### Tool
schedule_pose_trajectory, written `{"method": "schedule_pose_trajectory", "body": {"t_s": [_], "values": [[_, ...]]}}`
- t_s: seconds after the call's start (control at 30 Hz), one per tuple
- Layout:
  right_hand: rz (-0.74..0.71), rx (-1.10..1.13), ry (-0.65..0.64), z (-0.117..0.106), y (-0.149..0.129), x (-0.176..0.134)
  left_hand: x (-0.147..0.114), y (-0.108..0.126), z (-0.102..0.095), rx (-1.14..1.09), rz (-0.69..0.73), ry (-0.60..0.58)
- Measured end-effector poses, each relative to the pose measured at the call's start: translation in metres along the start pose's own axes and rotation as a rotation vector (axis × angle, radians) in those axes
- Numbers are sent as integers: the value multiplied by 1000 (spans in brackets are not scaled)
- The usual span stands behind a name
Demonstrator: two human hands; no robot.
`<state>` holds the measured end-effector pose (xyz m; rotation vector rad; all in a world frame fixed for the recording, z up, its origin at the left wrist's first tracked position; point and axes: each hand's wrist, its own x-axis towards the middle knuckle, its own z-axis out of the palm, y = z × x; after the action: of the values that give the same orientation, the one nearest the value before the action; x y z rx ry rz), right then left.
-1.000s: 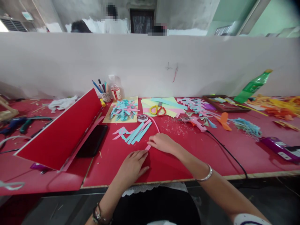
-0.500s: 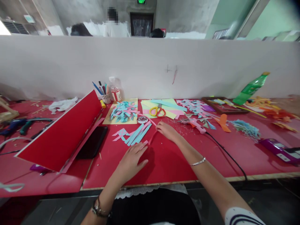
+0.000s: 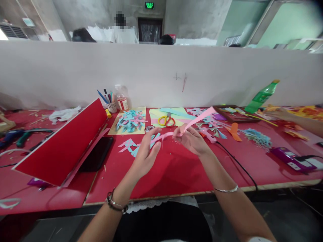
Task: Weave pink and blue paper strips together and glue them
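A long pink paper strip [image 3: 200, 117] is raised above the red tabletop. My right hand [image 3: 193, 141] pinches it near the middle, and its free end slants up to the right. The other end runs left between the thumb and fingers of my left hand [image 3: 145, 154], which curl loosely around it; their exact contact is partly hidden. Behind my left hand lie blue and pink paper strips [image 3: 128, 145], partly covered by it. Beyond my hands, scissors [image 3: 166, 120] with yellow and red handles rest on sheets of coloured paper [image 3: 154, 114].
A red board [image 3: 68, 144] leans at left beside a black tablet-like slab [image 3: 97, 156]. Cut paper pieces [image 3: 131, 121] are heaped behind. A pink glue gun [image 3: 209, 135] with a cord, a purple power strip [image 3: 289, 158] and a tilted green bottle [image 3: 262, 97] stand right, near another person's hand [image 3: 281, 114].
Both hands have lifted off the tabletop with the pink strip, which now stretches between them and up to the right. Another person's arm has come in at the right.
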<state>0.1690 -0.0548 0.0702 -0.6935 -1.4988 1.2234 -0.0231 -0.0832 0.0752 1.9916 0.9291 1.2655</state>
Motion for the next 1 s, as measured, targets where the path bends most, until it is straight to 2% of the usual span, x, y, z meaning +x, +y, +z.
{"method": "schedule_pose_trajectory", "body": {"t_s": [0.13, 0.23, 0.33, 0.43, 0.6, 0.77, 0.87, 1.0], "values": [[-23, 61, -20, 12, -1, -4, 10, 2, 14, -52, -68, -138], [-17, -5, 51, 11, 1, -5, 7, -8, 17, -285, -224, -271], [-14, -44, 168, 2, 2, -8, -3, -20, 11, -527, -373, -320], [4, -35, 196, -12, 8, -16, -16, -29, -2, -553, -482, -339], [160, -164, 135, -23, 17, -29, -29, -38, -21, -388, -620, -425], [271, -410, -167, 0, 12, -24, -26, -35, -16, -321, -571, -486], [277, -486, -251, 11, 14, -22, -25, -32, -10, -327, -590, -437], [270, -564, -213, 9, 25, -27, -28, -36, -7, -315, -676, -335]]}}
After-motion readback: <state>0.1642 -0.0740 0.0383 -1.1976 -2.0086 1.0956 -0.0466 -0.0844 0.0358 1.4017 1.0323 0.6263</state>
